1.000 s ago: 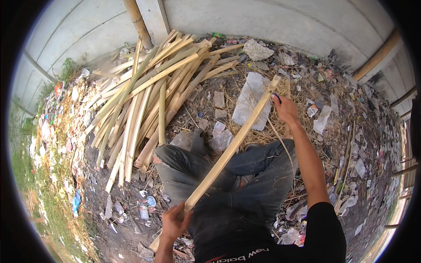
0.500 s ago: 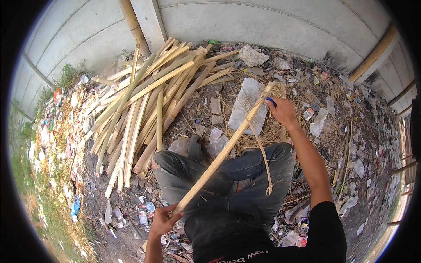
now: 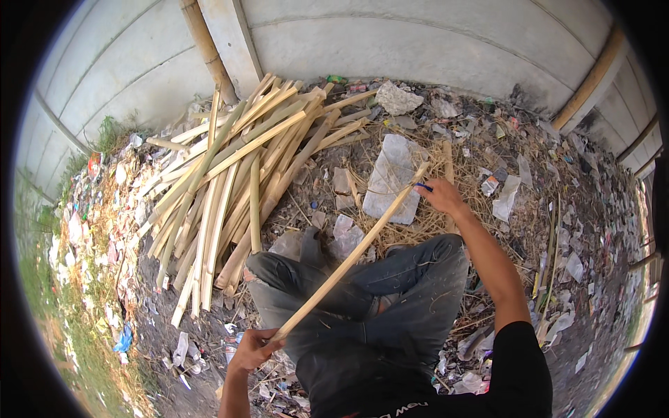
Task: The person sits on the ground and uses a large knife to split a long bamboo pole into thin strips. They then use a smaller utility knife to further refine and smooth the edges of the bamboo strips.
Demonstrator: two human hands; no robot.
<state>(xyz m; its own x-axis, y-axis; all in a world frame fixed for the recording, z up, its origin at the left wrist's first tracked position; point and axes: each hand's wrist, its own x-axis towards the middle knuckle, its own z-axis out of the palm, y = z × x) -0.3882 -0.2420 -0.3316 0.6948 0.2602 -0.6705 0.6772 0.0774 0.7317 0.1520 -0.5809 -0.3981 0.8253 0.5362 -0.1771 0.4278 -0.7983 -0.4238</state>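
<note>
A long pale bamboo strip (image 3: 348, 260) slants across my lap, its near end low at the left and its far end over a flat grey stone slab (image 3: 394, 177). My left hand (image 3: 254, 350) is closed around the near end. Close to the far end, my right hand (image 3: 444, 198) grips a small blue-handled tool (image 3: 423, 187), which looks like a knife, against the strip. Its blade is hidden or too small to make out. Thin shavings (image 3: 468, 203) lie around the slab, beyond my crossed legs in dark jeans (image 3: 411, 317).
A big heap of split bamboo strips (image 3: 237, 171) lies at the left, near a pale panel wall (image 3: 404, 42). A whitish rock (image 3: 399, 98) sits by the wall. Plastic scraps and other litter (image 3: 509, 198) cover the ground. A bamboo pole (image 3: 207, 49) leans at the wall.
The strip's far end and my right hand with the blue tool have come lower and nearer to me. A long curled shaving that hung from the strip no longer hangs there.
</note>
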